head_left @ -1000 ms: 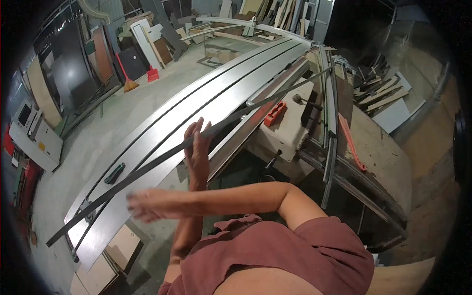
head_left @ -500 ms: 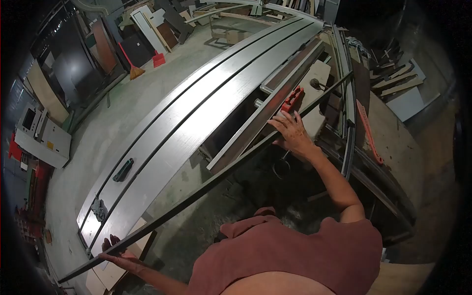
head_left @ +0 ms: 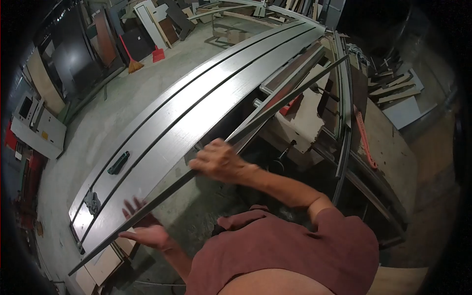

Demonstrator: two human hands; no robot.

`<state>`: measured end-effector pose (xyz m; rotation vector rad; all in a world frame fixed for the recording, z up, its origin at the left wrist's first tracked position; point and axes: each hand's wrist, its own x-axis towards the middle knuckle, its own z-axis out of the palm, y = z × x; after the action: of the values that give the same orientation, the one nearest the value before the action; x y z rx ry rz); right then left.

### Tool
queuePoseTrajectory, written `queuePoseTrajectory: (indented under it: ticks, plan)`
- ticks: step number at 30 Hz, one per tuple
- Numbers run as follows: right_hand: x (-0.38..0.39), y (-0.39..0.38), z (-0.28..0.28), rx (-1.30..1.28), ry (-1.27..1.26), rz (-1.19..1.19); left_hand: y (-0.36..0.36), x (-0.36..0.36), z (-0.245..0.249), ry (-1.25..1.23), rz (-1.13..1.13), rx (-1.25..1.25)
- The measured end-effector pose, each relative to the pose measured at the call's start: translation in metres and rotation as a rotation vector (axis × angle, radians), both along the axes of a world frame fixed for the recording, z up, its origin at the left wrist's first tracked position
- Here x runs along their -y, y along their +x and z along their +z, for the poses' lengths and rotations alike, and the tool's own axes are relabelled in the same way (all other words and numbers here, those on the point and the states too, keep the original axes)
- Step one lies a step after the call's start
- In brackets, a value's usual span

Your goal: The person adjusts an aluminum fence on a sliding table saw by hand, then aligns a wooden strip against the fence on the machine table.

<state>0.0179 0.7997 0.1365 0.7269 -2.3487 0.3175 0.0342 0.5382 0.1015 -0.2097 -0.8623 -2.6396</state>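
Observation:
A long, thin dark bar (head_left: 177, 186) runs slantwise from the lower left up to the right, passing over the near edge of the metal table. Around its middle my right hand (head_left: 216, 161) is closed, knuckles up. My left hand (head_left: 147, 230) is at the lower part of the bar, palm up with fingers spread and slightly blurred; the bar crosses between its thumb and fingers. Beyond the hands lies the grooved, shiny metal table (head_left: 196, 93). A dark green-handled tool (head_left: 118, 162) and a crumpled grey rag (head_left: 92, 202) rest on it.
To the right stands a workbench with long metal strips (head_left: 344, 98) and a red tool (head_left: 365, 140). Pale boards (head_left: 101, 265) are low at the left. A white machine cabinet (head_left: 39, 123), a broom (head_left: 132, 63) and leaning panels (head_left: 73, 59) stand farther off.
My right hand has slid or moved down and left, closing around the bar. My left hand has shifted up and right. The bar's upper end has risen a little in view.

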Motion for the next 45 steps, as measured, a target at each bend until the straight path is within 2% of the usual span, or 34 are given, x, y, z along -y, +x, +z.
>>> queuePoseTrajectory:
  ticks: [2,4,6,7,8,9,10,12,15,18,20,22,26,27,28,30,31,32,34,35,37,39,41,44,45]
  plan:
    - [0.030,0.004,-0.007,0.047,0.027,0.023,-0.008,0.049,-0.021,0.250,0.306,0.292]
    - [0.051,0.014,-0.001,0.193,0.023,0.203,-0.010,0.108,-0.064,0.515,0.299,0.279]
    - [0.031,0.027,0.013,0.177,0.056,0.151,0.006,0.157,-0.084,0.425,0.392,0.264]
    - [0.011,0.033,0.023,0.152,0.098,0.094,0.019,0.192,-0.101,0.480,0.265,0.139]
    - [-0.015,0.039,0.034,0.250,0.120,0.038,0.034,0.215,-0.113,0.533,0.142,0.016]
    - [-0.039,0.040,0.037,0.250,0.158,-0.048,0.046,0.219,-0.093,0.458,0.360,0.261]
    - [-0.062,0.039,0.029,0.260,0.191,-0.167,0.058,0.245,-0.103,0.463,0.360,0.247]
    - [-0.095,0.037,0.022,0.191,0.228,-0.219,0.081,0.283,-0.116,0.436,0.331,0.240]
    - [-0.101,0.031,-0.008,0.191,0.226,-0.098,0.099,0.307,-0.107,0.544,0.377,0.392]
    - [-0.087,0.022,-0.039,0.253,0.197,-0.012,0.109,0.322,-0.105,0.627,0.345,0.405]
    - [-0.079,0.019,-0.055,0.314,0.124,0.024,0.110,0.337,-0.103,0.640,0.400,0.427]
    - [-0.071,0.018,-0.063,0.349,0.138,0.019,0.112,0.341,-0.089,0.470,0.549,0.507]
    - [-0.058,0.013,-0.061,0.333,0.061,0.045,0.119,0.345,-0.064,0.459,0.508,0.404]
    - [-0.056,0.013,-0.059,0.327,0.032,0.055,0.127,0.420,-0.113,0.346,0.380,0.259]
    - [-0.054,0.012,-0.061,0.326,0.030,0.052,0.127,0.414,-0.103,0.345,0.377,0.258]
    - [-0.047,0.011,-0.068,0.232,-0.003,0.081,0.124,0.384,-0.065,0.429,0.448,0.326]
    - [-0.043,0.012,-0.068,0.230,-0.004,0.080,0.122,0.378,-0.061,0.160,0.673,0.491]
    - [-0.039,0.015,-0.068,0.240,-0.011,0.064,0.124,0.397,-0.073,0.159,0.673,0.489]
    - [-0.031,0.021,-0.071,0.254,-0.021,0.047,0.134,0.456,-0.106,0.170,0.621,0.303]
    - [-0.028,0.025,-0.073,0.254,-0.038,0.041,0.135,0.462,-0.105,0.259,0.634,0.252]
    - [-0.023,0.028,-0.078,0.255,-0.067,0.043,0.135,0.472,-0.106,0.194,0.693,0.287]
    - [-0.018,0.031,-0.076,0.246,-0.095,0.054,0.134,0.470,-0.100,0.129,0.753,0.319]
    - [-0.017,0.035,-0.076,0.239,-0.121,0.062,0.130,0.465,-0.100,0.133,0.964,0.364]
    - [-0.017,0.039,-0.078,0.240,-0.092,0.066,0.128,0.455,-0.102,0.216,0.969,0.308]
    - [-0.017,0.040,-0.081,0.262,-0.105,0.052,0.124,0.413,-0.081,0.017,1.036,0.506]
